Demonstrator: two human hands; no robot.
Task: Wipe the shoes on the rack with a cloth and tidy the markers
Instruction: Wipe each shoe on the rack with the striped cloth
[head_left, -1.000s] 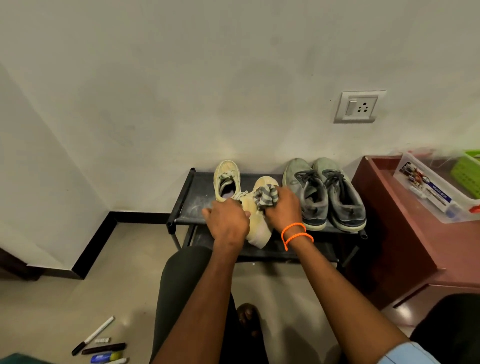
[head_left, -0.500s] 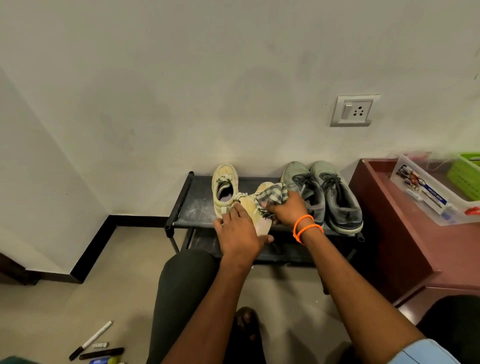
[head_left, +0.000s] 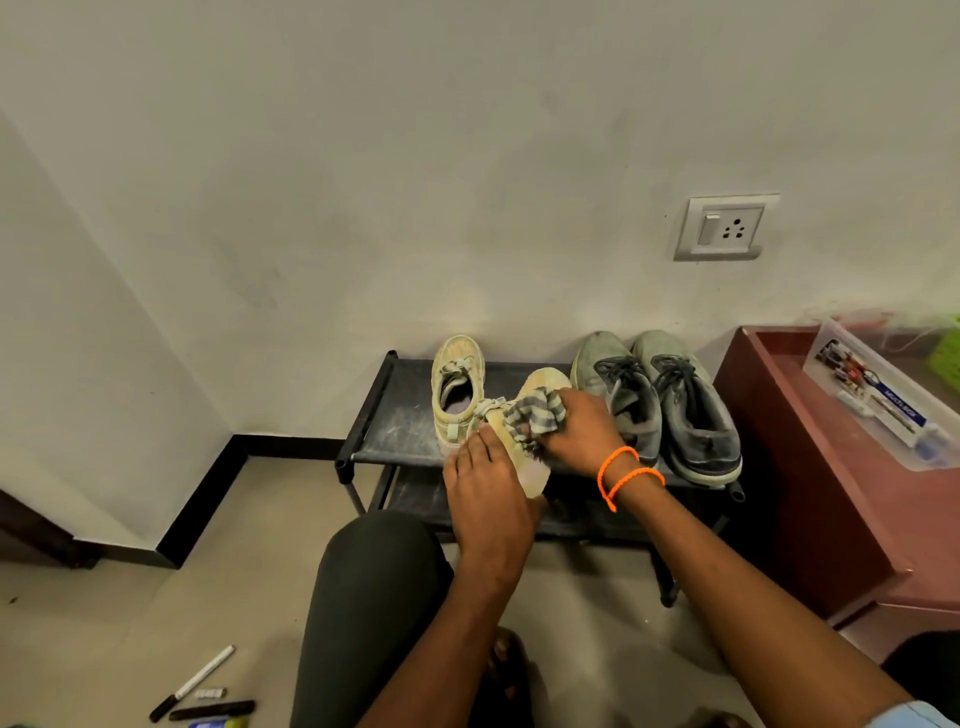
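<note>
A black shoe rack (head_left: 402, 415) stands against the wall. On it sit a yellow shoe (head_left: 457, 387) and a grey pair (head_left: 660, 395). My left hand (head_left: 488, 499) holds the heel end of a second yellow shoe (head_left: 540, 387), tilted above the rack's front edge. My right hand (head_left: 576, 431), with orange bands at the wrist, grips a bunched striped grey cloth (head_left: 535, 415) against that shoe's upper. Several markers (head_left: 200, 686) lie on the floor at the bottom left.
A dark red cabinet (head_left: 810, 467) stands right of the rack, carrying a clear plastic box (head_left: 878, 400) and a green basket (head_left: 948, 353). A wall socket (head_left: 724, 227) is above. My knee (head_left: 374, 587) is in front of the rack.
The held shoe has tilted and shifted slightly between frames. My right hand with the cloth has slid along its upper, and my left hand's grip has moved toward the heel.
</note>
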